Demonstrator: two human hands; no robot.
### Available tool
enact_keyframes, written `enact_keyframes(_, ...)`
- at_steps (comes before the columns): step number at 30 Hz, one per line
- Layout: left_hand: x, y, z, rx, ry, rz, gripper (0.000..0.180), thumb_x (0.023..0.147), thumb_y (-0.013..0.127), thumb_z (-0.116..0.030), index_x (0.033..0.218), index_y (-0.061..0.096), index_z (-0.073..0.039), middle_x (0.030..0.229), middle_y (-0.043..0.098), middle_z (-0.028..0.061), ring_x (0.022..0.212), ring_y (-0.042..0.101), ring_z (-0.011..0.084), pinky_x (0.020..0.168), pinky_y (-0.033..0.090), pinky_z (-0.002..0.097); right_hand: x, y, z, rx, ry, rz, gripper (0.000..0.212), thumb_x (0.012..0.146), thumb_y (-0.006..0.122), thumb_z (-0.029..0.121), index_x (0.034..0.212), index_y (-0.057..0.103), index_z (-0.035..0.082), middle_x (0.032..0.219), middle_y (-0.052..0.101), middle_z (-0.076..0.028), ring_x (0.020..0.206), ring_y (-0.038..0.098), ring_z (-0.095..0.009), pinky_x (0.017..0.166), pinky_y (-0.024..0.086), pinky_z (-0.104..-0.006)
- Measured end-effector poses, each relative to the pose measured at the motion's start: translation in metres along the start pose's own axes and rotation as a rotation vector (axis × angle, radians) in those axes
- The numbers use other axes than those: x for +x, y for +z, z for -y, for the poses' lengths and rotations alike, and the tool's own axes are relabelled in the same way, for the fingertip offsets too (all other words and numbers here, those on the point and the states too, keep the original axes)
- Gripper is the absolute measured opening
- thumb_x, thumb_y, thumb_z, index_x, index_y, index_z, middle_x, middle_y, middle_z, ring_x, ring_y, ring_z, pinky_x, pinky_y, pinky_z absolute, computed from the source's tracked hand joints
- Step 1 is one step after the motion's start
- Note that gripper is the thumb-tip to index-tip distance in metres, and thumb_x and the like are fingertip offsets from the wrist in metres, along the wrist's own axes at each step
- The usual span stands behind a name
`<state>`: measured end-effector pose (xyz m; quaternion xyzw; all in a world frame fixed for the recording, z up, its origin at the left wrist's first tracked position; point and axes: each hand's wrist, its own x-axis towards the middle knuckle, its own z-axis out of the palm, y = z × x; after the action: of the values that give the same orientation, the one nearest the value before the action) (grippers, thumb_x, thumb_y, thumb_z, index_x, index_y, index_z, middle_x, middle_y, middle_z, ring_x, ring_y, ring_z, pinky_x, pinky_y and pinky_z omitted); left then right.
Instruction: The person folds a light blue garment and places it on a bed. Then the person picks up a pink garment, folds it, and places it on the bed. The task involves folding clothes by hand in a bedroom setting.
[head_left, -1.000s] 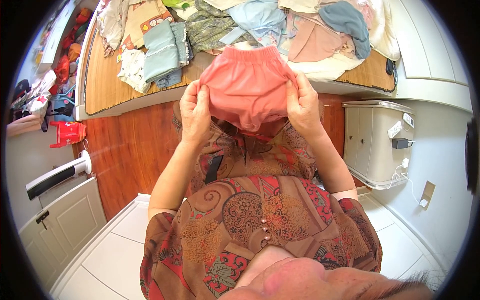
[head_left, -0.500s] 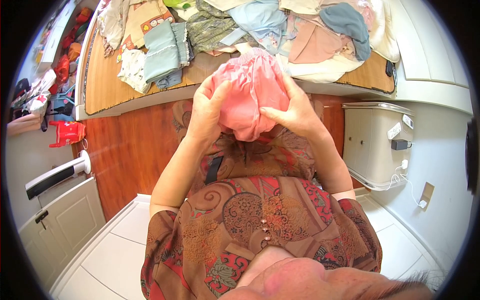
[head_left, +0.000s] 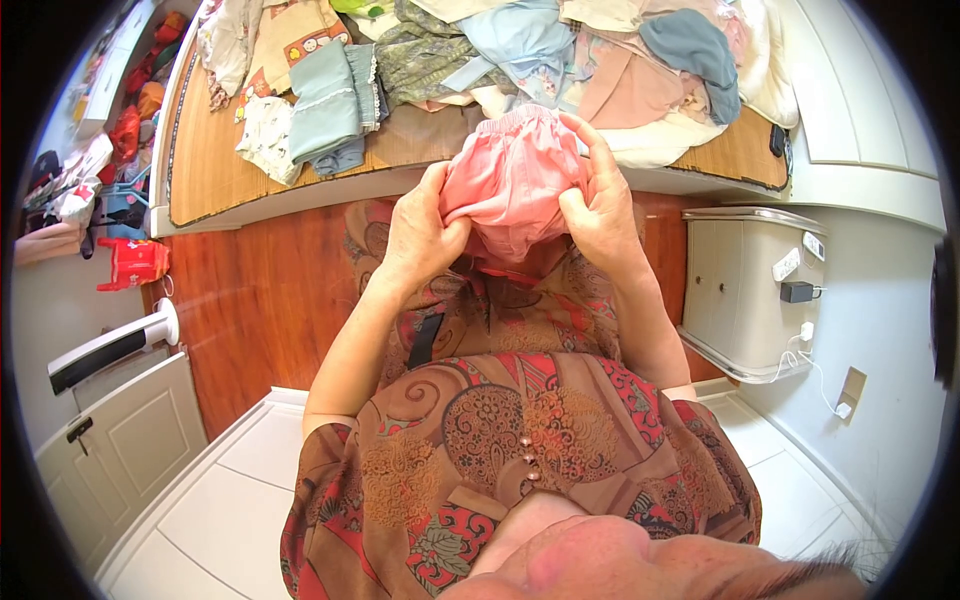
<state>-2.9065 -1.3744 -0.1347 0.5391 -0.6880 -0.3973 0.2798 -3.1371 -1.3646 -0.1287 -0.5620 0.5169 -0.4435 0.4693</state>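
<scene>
A pair of pink shorts (head_left: 515, 175) with a gathered elastic waistband is held up over my lap, the waistband pointing away from me. My left hand (head_left: 422, 228) grips its left side, thumb and fingers pinching the cloth. On the other side my right hand (head_left: 603, 212) holds the fabric between its thumb in front and the fingers behind. The lower part of the shorts hangs loose and bunched between both hands.
Ahead is a bed with a woven mat (head_left: 215, 190), bearing folded blue-green clothes (head_left: 322, 105), a white printed garment (head_left: 267, 140) and a heap of mixed clothes (head_left: 440, 65). A beige cabinet (head_left: 735, 290) stands right; a white tower-shaped appliance (head_left: 120, 345) stands left.
The shorts have tilted and spread slightly, the lower edge drawn up. My left hand has shifted a little lower, and its thumb now points inward. The right fingers have risen along the side.
</scene>
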Motion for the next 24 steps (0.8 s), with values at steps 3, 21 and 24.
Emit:
enact_keyframes(3,0.0,-0.005,0.008,-0.486,-0.114,0.166,0.046,0.083,0.062,-0.001,0.129,0.055,0.0,0.104,0.07,0.0079,0.09,0.067,0.0143,0.081,0.054,0.0275,0.005,-0.001,-0.002,0.149,-0.098,-0.063,0.071,0.081,0.039,-0.016,0.149,0.035,0.002,0.129,0.059,-0.013,0.116,0.058,-0.012,0.098,0.047,-0.0271)
enact_keyframes(21,-0.018,0.014,0.01,-0.657,-0.215,-0.034,0.019,0.094,0.064,-0.012,0.105,0.067,0.003,0.09,0.071,0.0014,0.077,0.06,0.0056,0.069,0.05,0.0235,-0.012,0.001,-0.009,-0.144,-0.019,-0.017,0.026,0.088,0.066,0.008,0.112,0.059,0.001,0.103,0.067,-0.016,0.1,0.066,-0.025,0.094,0.048,-0.0354)
enact_keyframes(24,-0.019,0.018,0.005,-0.5,-0.083,-0.152,0.018,0.098,0.062,-0.013,0.103,0.068,0.004,0.088,0.068,-0.0032,0.08,0.056,0.004,0.072,0.049,0.0242,-0.019,-0.011,-0.015,-0.205,0.107,0.038,0.022,0.093,0.067,0.01,0.111,0.058,0.001,0.099,0.066,-0.004,0.095,0.06,-0.008,0.087,0.049,-0.027)
